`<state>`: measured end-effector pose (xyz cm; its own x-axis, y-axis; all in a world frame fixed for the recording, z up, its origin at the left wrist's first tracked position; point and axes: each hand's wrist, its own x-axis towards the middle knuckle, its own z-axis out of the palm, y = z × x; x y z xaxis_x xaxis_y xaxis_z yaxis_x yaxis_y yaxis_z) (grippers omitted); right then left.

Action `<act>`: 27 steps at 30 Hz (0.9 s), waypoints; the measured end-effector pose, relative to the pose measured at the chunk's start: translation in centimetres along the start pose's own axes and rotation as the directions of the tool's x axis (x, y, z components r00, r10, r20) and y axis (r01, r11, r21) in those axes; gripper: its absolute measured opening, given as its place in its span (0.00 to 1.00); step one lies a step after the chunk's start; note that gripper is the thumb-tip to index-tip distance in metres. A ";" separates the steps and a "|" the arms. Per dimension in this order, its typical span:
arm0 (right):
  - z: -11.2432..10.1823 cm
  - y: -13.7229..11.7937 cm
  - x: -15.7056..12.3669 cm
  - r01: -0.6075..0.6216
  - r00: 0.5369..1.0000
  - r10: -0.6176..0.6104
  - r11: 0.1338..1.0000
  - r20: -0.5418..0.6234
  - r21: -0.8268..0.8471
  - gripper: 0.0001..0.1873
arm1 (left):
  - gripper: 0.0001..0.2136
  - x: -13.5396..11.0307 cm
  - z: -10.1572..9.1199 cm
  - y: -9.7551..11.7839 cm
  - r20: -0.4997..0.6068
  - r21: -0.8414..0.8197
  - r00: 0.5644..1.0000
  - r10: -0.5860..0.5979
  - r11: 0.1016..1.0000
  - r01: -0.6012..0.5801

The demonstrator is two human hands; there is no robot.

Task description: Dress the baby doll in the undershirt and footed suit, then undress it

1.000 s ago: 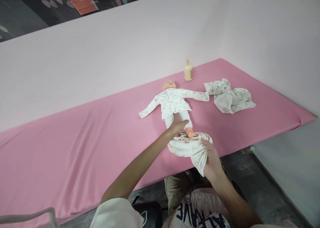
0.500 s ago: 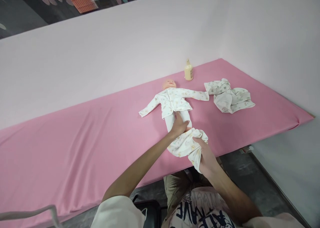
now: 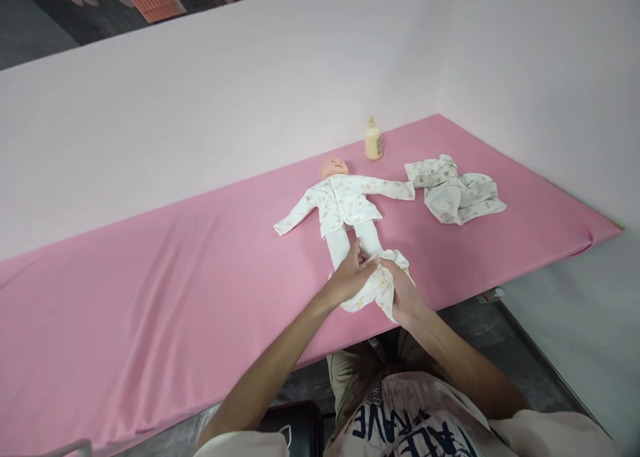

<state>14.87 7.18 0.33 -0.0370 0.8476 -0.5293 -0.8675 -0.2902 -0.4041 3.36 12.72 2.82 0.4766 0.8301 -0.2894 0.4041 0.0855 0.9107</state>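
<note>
a: where are you? your left hand (image 3: 350, 277) and right hand (image 3: 400, 295) are clamped on the bunched printed trousers (image 3: 376, 289) at the doll (image 3: 345, 207)'s feet.

b: mid-dressing, i'd judge; next calls for easing the waistband up both legs.

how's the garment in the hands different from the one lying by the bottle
The held garment is bunched at the doll's feet, gripped by the left hand and right hand. The loose garment lies crumpled and untouched, apart from the doll. Both are white printed cloth.
</note>
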 end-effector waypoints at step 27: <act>-1.6 2.6 0.3 0.222 0.968 -0.193 0.958 0.162 -0.183 0.25 | 0.19 -1.7 2.2 -2.6 0.000 0.707 0.895 0.446 0.633 -0.316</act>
<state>13.38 5.93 -2.13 0.0512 0.9482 -0.3134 -0.7485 -0.1713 -0.6406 3.22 9.88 0.30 0.6070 0.7810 0.1471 0.6573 -0.5974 0.4593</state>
